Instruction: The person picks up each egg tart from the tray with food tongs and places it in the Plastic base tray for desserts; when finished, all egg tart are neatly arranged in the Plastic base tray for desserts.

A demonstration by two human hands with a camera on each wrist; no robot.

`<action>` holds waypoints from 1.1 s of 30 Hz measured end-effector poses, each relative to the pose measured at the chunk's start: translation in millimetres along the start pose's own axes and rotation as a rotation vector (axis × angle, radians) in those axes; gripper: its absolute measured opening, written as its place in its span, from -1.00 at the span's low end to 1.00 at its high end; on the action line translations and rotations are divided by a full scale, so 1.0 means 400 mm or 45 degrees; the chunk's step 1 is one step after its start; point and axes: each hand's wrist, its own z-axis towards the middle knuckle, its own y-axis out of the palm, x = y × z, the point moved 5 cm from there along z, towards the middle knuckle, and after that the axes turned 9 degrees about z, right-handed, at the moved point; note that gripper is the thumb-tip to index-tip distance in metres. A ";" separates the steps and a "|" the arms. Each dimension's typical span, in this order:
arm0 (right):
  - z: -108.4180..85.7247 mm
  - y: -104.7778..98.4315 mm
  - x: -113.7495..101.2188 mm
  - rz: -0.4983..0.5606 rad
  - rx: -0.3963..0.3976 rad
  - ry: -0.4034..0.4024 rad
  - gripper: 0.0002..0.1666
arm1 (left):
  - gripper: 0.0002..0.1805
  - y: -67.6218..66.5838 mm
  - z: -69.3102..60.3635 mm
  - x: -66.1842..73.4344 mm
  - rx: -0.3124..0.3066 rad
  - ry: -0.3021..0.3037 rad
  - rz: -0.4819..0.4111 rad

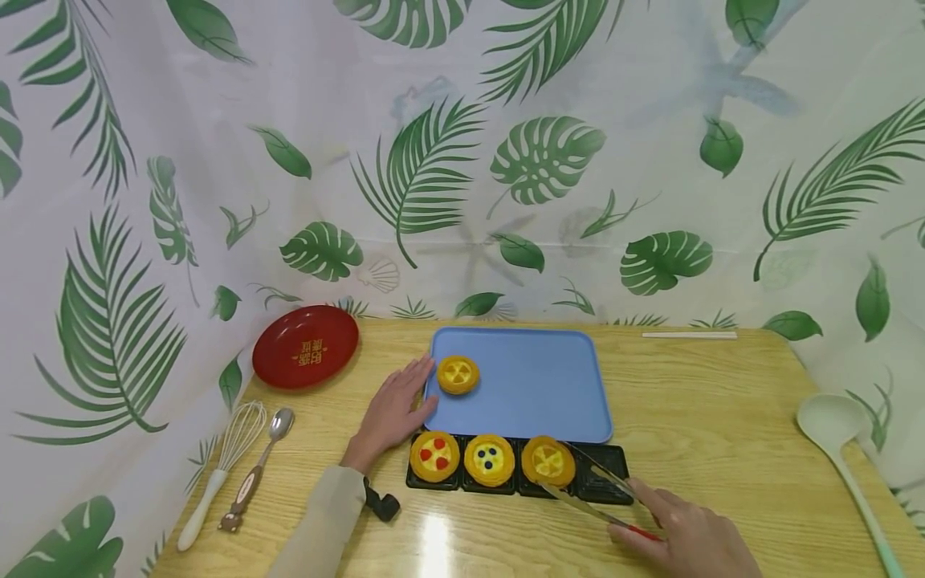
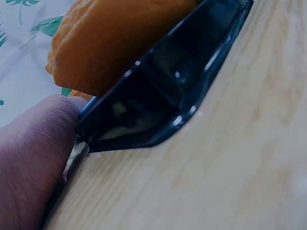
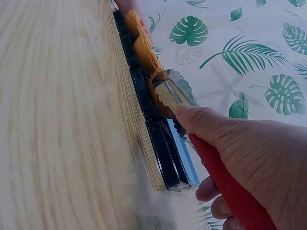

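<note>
My left hand [image 1: 390, 411] lies with straight fingers along the left edge of a blue tray [image 1: 535, 385]. One egg tart [image 1: 458, 375] sits on that tray near its left side. In front stands a black compartment tray [image 1: 614, 459] with three tarts: one with red dots [image 1: 434, 456], one with dark blue dots [image 1: 489, 460], and one with pale yellow pieces [image 1: 548, 461]. Red-handled metal tongs [image 3: 213, 160] are gripped in my right hand [image 1: 697, 530]. Their tips are on either side of the third tart. The rightmost compartment holds no tart.
At left are a red plate [image 1: 278, 349], a whisk [image 1: 242, 433] and a spoon [image 1: 253, 478] with a brown handle. A pale green ladle [image 1: 831, 421] lies at the right edge. White chopsticks [image 1: 690, 335] lie at the back, before a leaf-patterned curtain [image 1: 448, 289].
</note>
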 end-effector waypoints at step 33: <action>0.022 -0.065 -0.052 0.000 0.479 -0.391 -0.17 | -0.22 -0.002 -0.001 0.002 0.043 0.011 -0.016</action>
